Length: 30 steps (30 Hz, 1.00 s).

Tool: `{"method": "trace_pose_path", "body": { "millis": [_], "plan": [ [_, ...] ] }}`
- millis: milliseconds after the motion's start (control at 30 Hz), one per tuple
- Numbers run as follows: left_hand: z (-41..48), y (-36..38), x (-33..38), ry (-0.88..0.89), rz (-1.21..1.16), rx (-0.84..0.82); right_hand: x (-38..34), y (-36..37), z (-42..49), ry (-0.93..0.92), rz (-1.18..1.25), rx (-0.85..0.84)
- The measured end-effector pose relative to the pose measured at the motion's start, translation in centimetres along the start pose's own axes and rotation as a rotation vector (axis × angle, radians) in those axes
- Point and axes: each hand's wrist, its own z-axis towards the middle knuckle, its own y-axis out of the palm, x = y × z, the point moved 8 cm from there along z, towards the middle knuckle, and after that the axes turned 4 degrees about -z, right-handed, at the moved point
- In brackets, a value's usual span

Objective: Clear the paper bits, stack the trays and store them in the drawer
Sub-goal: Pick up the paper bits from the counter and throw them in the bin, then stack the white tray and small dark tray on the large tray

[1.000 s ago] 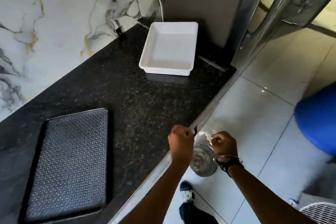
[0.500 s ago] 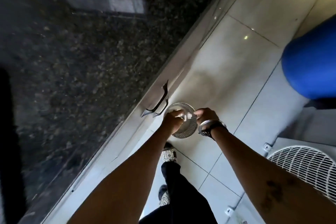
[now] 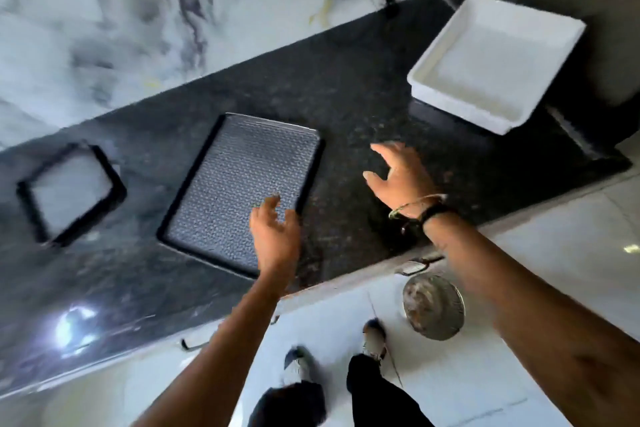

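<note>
A dark textured tray (image 3: 235,184) lies flat on the black granite counter (image 3: 346,87). A smaller black-rimmed tray (image 3: 71,192) sits to its left, and a deep white tray (image 3: 495,62) stands at the counter's far right. My left hand (image 3: 273,236) hovers over the near right corner of the dark tray, fingers apart and empty. My right hand (image 3: 398,177) is spread above bare counter between the dark tray and the white one, holding nothing. No paper bits show on the counter.
A round metal bin (image 3: 433,305) stands on the tiled floor below the counter edge, by my feet. Drawer handles (image 3: 194,343) show on the cabinet front. A marble wall backs the counter, and a grey appliance stands behind the white tray.
Both hands have left the metal bin and risen over the counter, now open. The view has swung up from the floor to the trays.
</note>
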Motion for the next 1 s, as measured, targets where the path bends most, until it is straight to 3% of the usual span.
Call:
{"method": "trace_pose_path", "body": {
  "millis": [100,200,267,367,533,667,867,933,1000],
  "plan": [
    [3.2,-8.6,-8.2,-0.434,0.099,0.304,-5.7,8.2,6.7,-0.102,-0.220,-0.305],
    [3.8,-11.5,-13.1,-0.623,0.023,0.336,-7.0,14.4,10.8,-0.022,-0.397,-0.468],
    [4.5,-11.9,-14.7,-0.614,-0.074,0.313,-7.3,15.9,12.5,0.025,-0.403,-0.379],
    [5.9,-13.0,-15.7,-0.535,-0.034,0.262,-6.6,15.2,13.1,0.101,-0.459,-0.215],
    [9.4,-15.3,-15.1,-0.361,0.105,0.079,-1.9,12.2,7.3,0.208,-0.410,-0.274],
    [11.1,-15.3,-13.9,-0.228,0.222,-0.084,1.8,10.6,-1.8,0.432,-0.353,-0.283],
    [12.0,-15.0,-14.2,-0.186,0.270,-0.167,2.6,10.1,-5.9,0.605,-0.251,-0.350],
    [12.3,-14.9,-14.4,-0.211,0.241,-0.174,2.9,9.3,-5.2,0.720,-0.117,-0.308],
    [12.9,-15.9,-14.6,-0.271,0.209,-0.113,3.8,7.2,-3.2,0.858,0.183,-0.083]
  ]
}}
